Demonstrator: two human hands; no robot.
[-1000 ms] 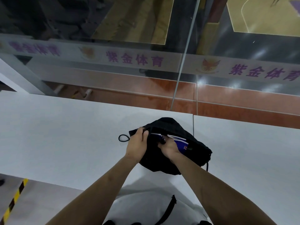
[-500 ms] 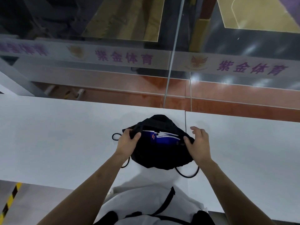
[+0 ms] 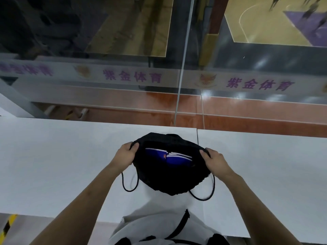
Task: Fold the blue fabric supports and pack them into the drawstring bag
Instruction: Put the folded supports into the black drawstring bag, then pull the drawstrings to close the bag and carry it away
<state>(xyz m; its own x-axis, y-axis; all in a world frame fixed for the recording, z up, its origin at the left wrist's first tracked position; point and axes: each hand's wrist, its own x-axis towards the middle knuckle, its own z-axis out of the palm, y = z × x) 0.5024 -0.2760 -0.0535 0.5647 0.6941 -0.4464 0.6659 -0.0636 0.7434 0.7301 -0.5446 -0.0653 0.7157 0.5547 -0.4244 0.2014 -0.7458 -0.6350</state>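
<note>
Both hands grip the black drawstring bag (image 3: 169, 175) holding blue supports (image 3: 166, 158).

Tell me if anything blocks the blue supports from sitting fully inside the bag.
Nothing visible does. The blue supports already lie inside the open mouth of the black bag. The left hand and right hand grip its rim at either side, clear of the opening.

right hand (image 3: 215, 162): out of the bag mouth, now gripping drawstring bag (image 3: 169, 177) rim at right | left hand (image 3: 124, 156): regripped rim at left | mouth pulled wider | blue fabric supports (image 3: 168, 157) more exposed | cords hang lower centre
</note>
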